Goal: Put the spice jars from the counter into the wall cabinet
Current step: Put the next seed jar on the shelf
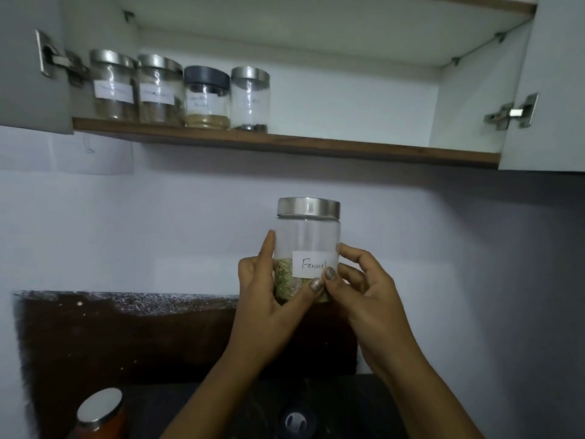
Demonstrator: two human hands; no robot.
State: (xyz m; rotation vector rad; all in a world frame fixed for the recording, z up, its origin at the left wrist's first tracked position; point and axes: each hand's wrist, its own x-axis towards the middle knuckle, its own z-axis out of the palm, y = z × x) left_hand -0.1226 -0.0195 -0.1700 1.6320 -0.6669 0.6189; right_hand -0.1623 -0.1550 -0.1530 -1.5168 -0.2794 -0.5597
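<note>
Glass fennel jar [308, 236], our left hand [269, 293] and right hand [367, 289] both grip it upright so it'll slot onto the shelf [348, 148]

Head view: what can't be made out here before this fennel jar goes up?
Labels on the four shelf jars: head view, writing too small and blurred to read.
Fennel jar base: hidden by the left hand and right hand holding it.
Orange-filled jar: cut off by the bottom edge; no label visible.
Round object on the counter: too dark to identify.
</note>
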